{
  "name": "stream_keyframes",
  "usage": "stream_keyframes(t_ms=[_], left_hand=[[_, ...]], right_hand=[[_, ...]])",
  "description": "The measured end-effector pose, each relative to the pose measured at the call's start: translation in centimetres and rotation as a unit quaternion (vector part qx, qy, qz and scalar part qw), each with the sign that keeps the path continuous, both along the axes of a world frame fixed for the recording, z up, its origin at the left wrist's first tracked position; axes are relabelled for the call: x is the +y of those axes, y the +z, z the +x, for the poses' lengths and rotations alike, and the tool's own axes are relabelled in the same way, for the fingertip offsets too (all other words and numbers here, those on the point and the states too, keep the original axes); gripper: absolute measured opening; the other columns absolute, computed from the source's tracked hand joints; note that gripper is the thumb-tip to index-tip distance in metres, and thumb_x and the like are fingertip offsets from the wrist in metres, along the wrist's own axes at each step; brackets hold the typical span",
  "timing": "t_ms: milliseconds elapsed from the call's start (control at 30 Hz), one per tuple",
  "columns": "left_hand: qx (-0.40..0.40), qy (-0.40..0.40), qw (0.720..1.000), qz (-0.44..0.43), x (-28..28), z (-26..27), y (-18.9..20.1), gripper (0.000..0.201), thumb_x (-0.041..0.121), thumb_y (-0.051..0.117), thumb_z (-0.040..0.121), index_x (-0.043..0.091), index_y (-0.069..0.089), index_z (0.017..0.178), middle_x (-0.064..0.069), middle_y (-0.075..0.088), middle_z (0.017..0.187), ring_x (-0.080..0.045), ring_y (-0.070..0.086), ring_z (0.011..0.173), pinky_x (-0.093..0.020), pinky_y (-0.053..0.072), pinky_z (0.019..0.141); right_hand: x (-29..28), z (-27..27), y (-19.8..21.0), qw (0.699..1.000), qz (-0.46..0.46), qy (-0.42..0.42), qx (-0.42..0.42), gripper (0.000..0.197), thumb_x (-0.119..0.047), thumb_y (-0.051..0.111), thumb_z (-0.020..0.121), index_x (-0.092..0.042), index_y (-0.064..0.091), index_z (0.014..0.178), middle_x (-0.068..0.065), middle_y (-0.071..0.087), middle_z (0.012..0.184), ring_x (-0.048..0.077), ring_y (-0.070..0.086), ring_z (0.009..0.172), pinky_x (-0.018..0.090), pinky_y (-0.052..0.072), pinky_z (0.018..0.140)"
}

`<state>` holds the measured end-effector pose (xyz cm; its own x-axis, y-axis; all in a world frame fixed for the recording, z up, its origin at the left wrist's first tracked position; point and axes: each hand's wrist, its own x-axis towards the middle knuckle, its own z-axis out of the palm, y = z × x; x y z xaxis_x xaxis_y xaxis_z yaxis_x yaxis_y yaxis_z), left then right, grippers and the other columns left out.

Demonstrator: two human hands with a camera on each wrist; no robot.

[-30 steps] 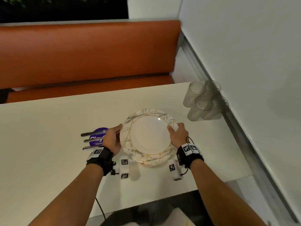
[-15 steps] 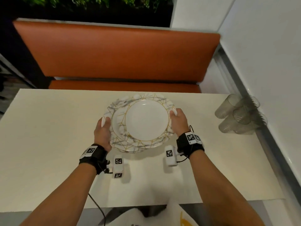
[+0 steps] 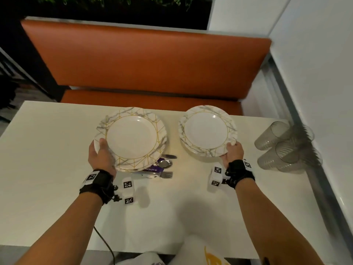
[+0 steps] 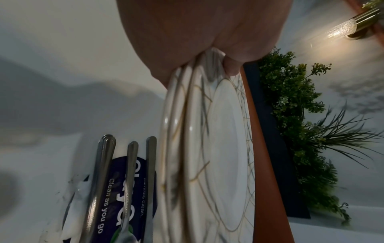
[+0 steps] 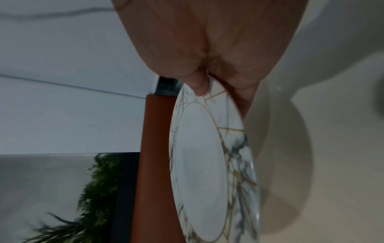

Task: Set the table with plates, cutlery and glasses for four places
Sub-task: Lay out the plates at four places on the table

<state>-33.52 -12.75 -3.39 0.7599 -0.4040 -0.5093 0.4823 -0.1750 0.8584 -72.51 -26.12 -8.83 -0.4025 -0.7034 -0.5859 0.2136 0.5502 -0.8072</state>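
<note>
My left hand (image 3: 101, 150) grips a stack of marbled, gold-lined plates (image 3: 131, 138) by its near-left rim, above the white table (image 3: 47, 169). The left wrist view shows the stack of plates (image 4: 207, 148) edge on, thumb on top. My right hand (image 3: 232, 150) pinches a single matching plate (image 3: 207, 131) by its near-right rim, apart from the stack; its thumb lies on the plate (image 5: 199, 164) in the right wrist view. Cutlery (image 3: 164, 169), a spoon, a fork and a knife, lies on a purple packet under the stack's near edge. Several clear glasses (image 3: 282, 146) lie clustered at the right.
An orange bench seat (image 3: 145, 60) runs along the table's far side. A white wall (image 3: 315, 73) with a metal rail borders the table on the right, right behind the glasses. Green plants (image 4: 301, 131) hang above the bench back.
One plate has come off the stack: my right hand carried it to the right while my left hand kept the remaining stack. The view has also shifted left and back.
</note>
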Motion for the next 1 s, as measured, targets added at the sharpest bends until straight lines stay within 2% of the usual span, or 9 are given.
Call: stream_keyframes(t_ms=[100,200,333,533,600,700,800,900,1000], left_hand=[[-0.006,0.013,1.000,0.007,-0.2,-0.6,-0.3,0.064,0.038,0.064,0.098,0.029,0.039,0.156,0.000,0.060,0.142,-0.020,0.059,0.127,-0.041,0.047,0.110],[-0.007,0.023,1.000,0.009,-0.7,-1.2,-0.7,0.064,0.039,0.065,0.097,0.030,0.040,0.155,-0.003,0.061,0.143,-0.028,0.055,0.135,-0.046,0.046,0.112],[-0.022,0.022,1.000,0.000,-1.5,-2.1,-0.8,0.063,0.034,0.064,0.099,0.024,0.039,0.156,0.000,0.062,0.136,-0.022,0.060,0.126,-0.040,0.048,0.109],[-0.056,-0.005,0.998,-0.008,-2.2,-2.7,-0.7,0.049,0.034,0.062,0.101,0.022,0.051,0.148,0.009,0.068,0.117,-0.018,0.065,0.116,-0.043,0.052,0.106],[-0.064,-0.020,0.998,-0.004,-2.2,-2.6,-0.8,0.049,0.038,0.063,0.098,0.025,0.054,0.144,0.007,0.070,0.118,-0.022,0.066,0.117,-0.046,0.052,0.106],[-0.070,-0.040,0.997,0.004,-2.0,-2.5,-1.2,0.052,0.048,0.067,0.089,0.028,0.060,0.136,0.001,0.072,0.127,-0.025,0.067,0.120,-0.052,0.051,0.107],[-0.072,-0.051,0.996,0.011,-1.9,-2.7,-1.5,0.060,0.053,0.068,0.083,0.030,0.061,0.138,0.003,0.071,0.130,-0.022,0.066,0.120,-0.050,0.051,0.107],[-0.070,-0.061,0.996,0.015,-1.8,-2.9,-1.7,0.060,0.053,0.068,0.084,0.031,0.060,0.139,0.004,0.069,0.132,-0.020,0.065,0.122,-0.047,0.051,0.108],[-0.066,-0.069,0.995,0.009,-1.8,-3.3,-1.8,0.055,0.050,0.068,0.088,0.030,0.060,0.139,0.003,0.070,0.131,-0.021,0.066,0.120,-0.048,0.051,0.107]], right_hand=[[-0.2,-0.5,-1.7,0.999,0.033,0.008,0.029,0.034,-0.005,0.049,0.099,-0.020,0.057,0.128,0.007,0.063,0.123,0.030,0.062,0.100,0.053,0.057,0.091],[-0.8,-0.9,-3.7,0.995,0.062,0.020,0.070,0.039,-0.009,0.052,0.098,-0.016,0.054,0.136,0.010,0.063,0.127,0.030,0.062,0.103,0.054,0.056,0.095],[-1.1,-1.0,-5.4,0.990,0.075,0.036,0.110,0.043,-0.014,0.052,0.096,-0.016,0.052,0.138,0.013,0.063,0.131,0.034,0.063,0.109,0.054,0.056,0.095],[-1.0,-1.6,-5.2,0.946,0.117,0.154,0.259,0.048,-0.031,0.059,0.097,-0.005,0.051,0.137,0.019,0.060,0.134,0.040,0.060,0.119,0.047,0.052,0.101],[-1.1,-1.8,-5.4,0.936,0.123,0.180,0.276,0.054,-0.033,0.064,0.095,-0.004,0.049,0.138,0.021,0.058,0.136,0.040,0.059,0.121,0.045,0.052,0.101],[-1.2,-1.6,-5.6,0.943,0.126,0.171,0.258,0.053,-0.030,0.070,0.091,-0.012,0.045,0.135,0.022,0.057,0.132,0.042,0.065,0.109,0.046,0.057,0.093],[-1.6,-1.3,-5.7,0.946,0.129,0.166,0.248,0.049,-0.031,0.072,0.088,-0.018,0.046,0.128,0.021,0.060,0.124,0.039,0.072,0.086,0.052,0.063,0.076],[-2.1,-1.1,-5.1,0.943,0.137,0.182,0.241,0.044,-0.028,0.070,0.092,-0.016,0.045,0.126,0.019,0.064,0.117,0.030,0.073,0.063,0.034,0.059,0.053],[-2.7,-1.3,-4.8,0.943,0.132,0.189,0.240,0.038,-0.026,0.067,0.095,-0.015,0.045,0.125,0.020,0.065,0.117,0.027,0.073,0.060,0.024,0.048,0.042]])
